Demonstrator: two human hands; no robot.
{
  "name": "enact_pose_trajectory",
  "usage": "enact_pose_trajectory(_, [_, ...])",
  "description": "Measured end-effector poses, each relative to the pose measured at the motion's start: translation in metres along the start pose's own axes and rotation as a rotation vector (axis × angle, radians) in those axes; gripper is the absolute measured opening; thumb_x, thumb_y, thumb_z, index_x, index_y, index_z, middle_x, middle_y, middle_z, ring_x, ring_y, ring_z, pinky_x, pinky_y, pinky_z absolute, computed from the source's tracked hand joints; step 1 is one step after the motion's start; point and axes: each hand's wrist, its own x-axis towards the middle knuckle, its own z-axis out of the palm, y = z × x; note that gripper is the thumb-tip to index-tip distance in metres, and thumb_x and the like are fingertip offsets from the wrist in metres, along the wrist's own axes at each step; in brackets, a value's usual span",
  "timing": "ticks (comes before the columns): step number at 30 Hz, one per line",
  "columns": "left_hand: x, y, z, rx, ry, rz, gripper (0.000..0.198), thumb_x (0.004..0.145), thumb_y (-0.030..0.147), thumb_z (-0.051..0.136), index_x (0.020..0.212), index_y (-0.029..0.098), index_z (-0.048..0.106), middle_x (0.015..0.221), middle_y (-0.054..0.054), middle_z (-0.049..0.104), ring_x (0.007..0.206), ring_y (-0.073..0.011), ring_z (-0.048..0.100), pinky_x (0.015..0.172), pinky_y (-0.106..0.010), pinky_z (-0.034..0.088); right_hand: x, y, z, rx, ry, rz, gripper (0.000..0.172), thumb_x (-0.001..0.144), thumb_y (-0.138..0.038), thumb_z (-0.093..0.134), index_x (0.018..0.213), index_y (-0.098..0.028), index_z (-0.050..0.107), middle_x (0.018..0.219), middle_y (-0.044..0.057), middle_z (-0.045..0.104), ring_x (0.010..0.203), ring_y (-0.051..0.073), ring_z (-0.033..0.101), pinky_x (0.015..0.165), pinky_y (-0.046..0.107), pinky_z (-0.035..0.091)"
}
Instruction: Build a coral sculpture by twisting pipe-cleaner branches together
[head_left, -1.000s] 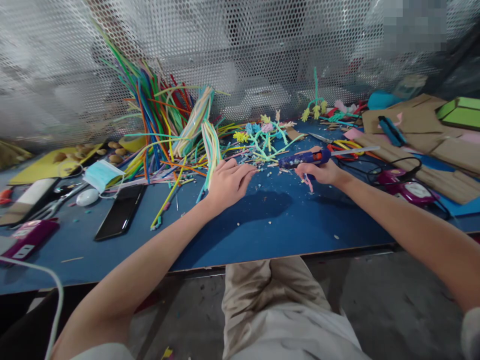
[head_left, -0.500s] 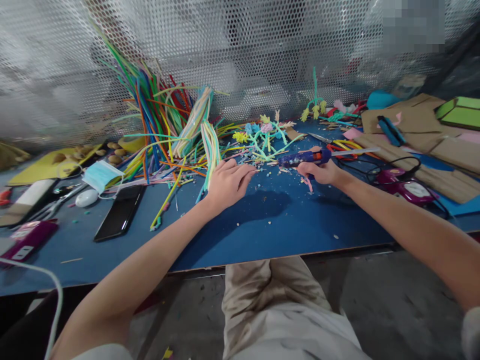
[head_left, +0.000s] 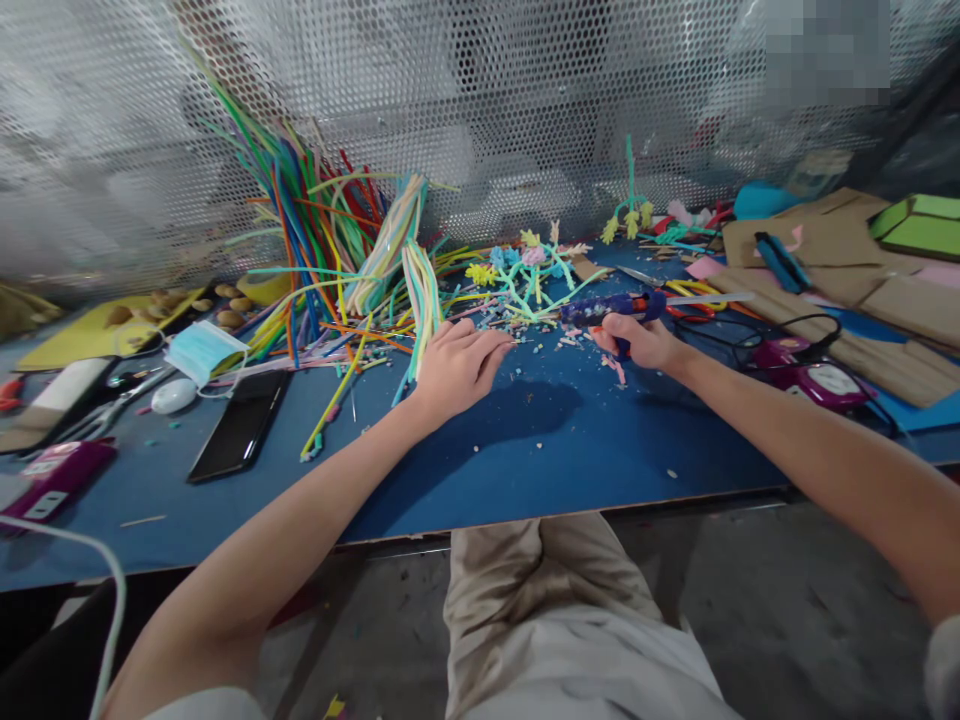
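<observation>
My right hand (head_left: 634, 340) is closed around the handle of a dark blue glue gun (head_left: 589, 310). The gun's front end points left, and a pale glue stick (head_left: 712, 298) sticks out of its rear. To its left, above the blue table, my left hand (head_left: 459, 368) has thumb and forefinger pinched together. A very thin tip shows at those fingers, too small to name. Just behind the two hands lie fuzzy pipe-cleaner flowers (head_left: 531, 262) with green stems. A bundle of pastel pipe cleaners (head_left: 421, 290) is right behind my left hand.
Many coloured pipe cleaners (head_left: 300, 230) lean on the perforated metal screen (head_left: 525, 120). A phone (head_left: 240, 425), a face mask (head_left: 204, 350) and scissors (head_left: 124, 400) lie left. Cardboard (head_left: 810, 240) and a purple power strip (head_left: 814, 370) with a black cord are right. Scraps litter the table (head_left: 525, 460).
The glue gun has shifted and turned slightly in my right hand, its front end now a little further right. My left hand has hardly moved.
</observation>
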Motion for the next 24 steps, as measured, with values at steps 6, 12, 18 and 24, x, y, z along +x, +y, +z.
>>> enact_pose_trajectory(6, [0.001, 0.004, -0.003, -0.025, -0.039, 0.068, 0.032, 0.111, 0.037, 0.046, 0.114, 0.025, 0.075, 0.099, -0.004, 0.082, 0.084, -0.0226, 0.063, 0.078, -0.040, 0.039, 0.013, -0.015, 0.019, 0.256, 0.012, 0.056, 0.070, 0.100, -0.074, 0.046, 0.051, -0.024, 0.045, 0.044, -0.002, 0.038, 0.045, 0.013, 0.038, 0.053, 0.033, 0.036])
enact_pose_trajectory(12, [0.000, 0.012, -0.004, -0.038, 0.040, 0.150, 0.031, 0.109, 0.041, 0.052, 0.123, 0.023, 0.073, 0.080, -0.002, 0.076, 0.078, -0.0215, 0.062, 0.074, -0.038, 0.036, 0.014, -0.028, 0.035, 0.345, 0.051, 0.202, 0.075, 0.094, -0.085, 0.046, 0.050, -0.024, 0.043, 0.042, -0.002, 0.035, 0.045, 0.013, 0.036, 0.053, 0.034, 0.034])
enact_pose_trajectory(18, [0.000, 0.019, -0.003, -0.038, 0.249, 0.153, 0.022, 0.103, 0.039, 0.065, 0.116, 0.023, 0.074, 0.066, 0.002, 0.069, 0.069, -0.0187, 0.055, 0.072, -0.036, 0.036, 0.003, -0.013, 0.052, 0.430, -0.049, 0.282, 0.071, 0.097, -0.076, 0.050, 0.052, -0.022, 0.050, 0.047, 0.000, 0.045, 0.049, 0.013, 0.042, 0.059, 0.034, 0.036])
enact_pose_trajectory(24, [-0.001, 0.017, -0.002, 0.038, 0.422, 0.178, 0.005, 0.097, 0.029, 0.074, 0.099, 0.027, 0.078, 0.057, 0.004, 0.062, 0.066, -0.0178, 0.051, 0.070, -0.036, 0.033, 0.003, -0.008, 0.057, 0.481, -0.089, 0.363, 0.069, 0.094, -0.076, 0.057, 0.052, -0.021, 0.054, 0.052, 0.001, 0.051, 0.051, 0.013, 0.046, 0.059, 0.032, 0.035])
